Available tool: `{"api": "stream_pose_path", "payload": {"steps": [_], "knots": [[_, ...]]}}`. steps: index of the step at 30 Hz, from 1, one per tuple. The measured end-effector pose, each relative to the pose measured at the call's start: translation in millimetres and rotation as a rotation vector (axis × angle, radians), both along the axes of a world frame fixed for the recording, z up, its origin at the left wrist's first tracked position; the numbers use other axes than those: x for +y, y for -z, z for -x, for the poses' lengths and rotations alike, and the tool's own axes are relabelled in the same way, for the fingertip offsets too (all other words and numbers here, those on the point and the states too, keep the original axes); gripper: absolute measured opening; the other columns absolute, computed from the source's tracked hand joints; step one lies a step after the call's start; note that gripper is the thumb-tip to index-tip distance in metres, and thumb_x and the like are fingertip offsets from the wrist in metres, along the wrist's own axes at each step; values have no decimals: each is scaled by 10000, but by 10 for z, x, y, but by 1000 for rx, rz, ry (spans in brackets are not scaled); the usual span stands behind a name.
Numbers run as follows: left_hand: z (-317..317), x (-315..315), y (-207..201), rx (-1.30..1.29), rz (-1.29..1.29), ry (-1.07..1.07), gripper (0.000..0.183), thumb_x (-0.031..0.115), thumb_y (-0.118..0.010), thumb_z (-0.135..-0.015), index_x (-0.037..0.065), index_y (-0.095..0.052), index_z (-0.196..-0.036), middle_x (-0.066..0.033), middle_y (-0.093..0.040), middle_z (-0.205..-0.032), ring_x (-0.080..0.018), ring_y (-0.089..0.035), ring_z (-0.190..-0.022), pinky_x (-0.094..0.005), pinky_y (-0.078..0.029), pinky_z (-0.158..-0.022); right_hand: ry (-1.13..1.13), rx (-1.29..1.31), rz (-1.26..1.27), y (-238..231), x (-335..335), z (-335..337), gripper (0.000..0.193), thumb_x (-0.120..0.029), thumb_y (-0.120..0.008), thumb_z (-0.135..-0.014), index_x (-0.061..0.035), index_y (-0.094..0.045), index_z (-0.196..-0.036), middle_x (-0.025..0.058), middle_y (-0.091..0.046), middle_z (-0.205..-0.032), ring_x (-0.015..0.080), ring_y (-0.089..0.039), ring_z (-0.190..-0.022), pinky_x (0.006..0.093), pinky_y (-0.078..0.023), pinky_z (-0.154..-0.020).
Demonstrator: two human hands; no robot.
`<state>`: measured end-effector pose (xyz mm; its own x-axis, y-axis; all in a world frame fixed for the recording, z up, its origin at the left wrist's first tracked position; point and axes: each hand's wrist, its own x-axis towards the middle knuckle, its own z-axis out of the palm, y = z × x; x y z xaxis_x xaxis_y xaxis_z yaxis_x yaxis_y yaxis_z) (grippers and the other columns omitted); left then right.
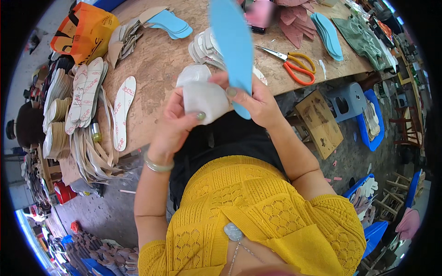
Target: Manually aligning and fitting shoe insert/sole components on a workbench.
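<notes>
Close to the table's front edge, my left hand (172, 110) grips a rounded white pad (206, 100), its thumb pressed on the near side. A long light-blue insole (232, 41) stands upright in my right hand (261, 106), pinched by its lower part. Fingertips of the right hand reach the upper right edge of the pad. Just behind the pad is another white rounded piece (194, 72); I cannot tell whether it is joined to the pad. Beyond my hands lies a stack of white pieces (200, 48), partly hidden by the insole.
Orange-handled scissors (299, 69) lie right on the wooden table (159, 55). Blue insoles (328, 37), a green cloth (361, 39) and dark-pink pieces (297, 23) are at the far right. On the left are a printed white insole (124, 112), stacked insoles (85, 94) and an orange bag (87, 32).
</notes>
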<state>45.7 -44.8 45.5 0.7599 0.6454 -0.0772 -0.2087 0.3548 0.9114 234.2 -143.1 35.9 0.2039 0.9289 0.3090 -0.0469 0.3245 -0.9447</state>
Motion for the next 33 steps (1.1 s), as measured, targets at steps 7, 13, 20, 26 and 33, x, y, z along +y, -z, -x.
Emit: {"api": "stream_pose_path", "payload": {"steps": [7,13,20,26,33], "knots": [[131,-266,99,-39,-215,-23,335,-49,-622,-834,87,-418,-1062,-26,-545,-1052,-92,-548,-915,-244,-492,-788,-6,18,134,-87,-26,139,656,-113,-734,-759,-55,-419,-1332,52,-579,-1020,116,-549,-896,271,-456,-825],[277,-276,81,-20,-201,6,380,-42,-642,-822,79,-417,-1104,-56,-553,-1034,-80,-545,-744,-187,-481,-618,-105,350,261,-229,-96,300,575,-138,-799,-697,-21,-525,-1188,44,-585,-1065,138,-562,-961,284,-457,-851],[290,-321,148,-495,110,58,474,201,-616,-902,53,-400,-1297,-85,-577,-1108,-166,-585,-944,-329,-516,-793,-221,212,172,-362,-171,425,585,-82,-756,-748,-31,-491,-1268,39,-573,-1122,133,-513,-1071,296,-422,-926],[-143,-472,128,-308,-231,31,477,297,-463,-982,68,-358,-1387,-134,-486,-1328,-234,-504,-1207,-363,-430,-1011,-222,-202,21,-333,41,648,521,-17,-673,-769,-10,-488,-1256,53,-593,-1110,146,-558,-1000,308,-427,-919],[147,-463,138,-489,668,103,657,598,-327,-950,98,-401,-1371,-78,-495,-1331,-210,-469,-1234,-352,-389,-1035,16,-333,115,-363,-58,626,678,48,-599,-766,-131,-395,-1387,104,-584,-1110,218,-580,-971,326,-445,-891]]}}
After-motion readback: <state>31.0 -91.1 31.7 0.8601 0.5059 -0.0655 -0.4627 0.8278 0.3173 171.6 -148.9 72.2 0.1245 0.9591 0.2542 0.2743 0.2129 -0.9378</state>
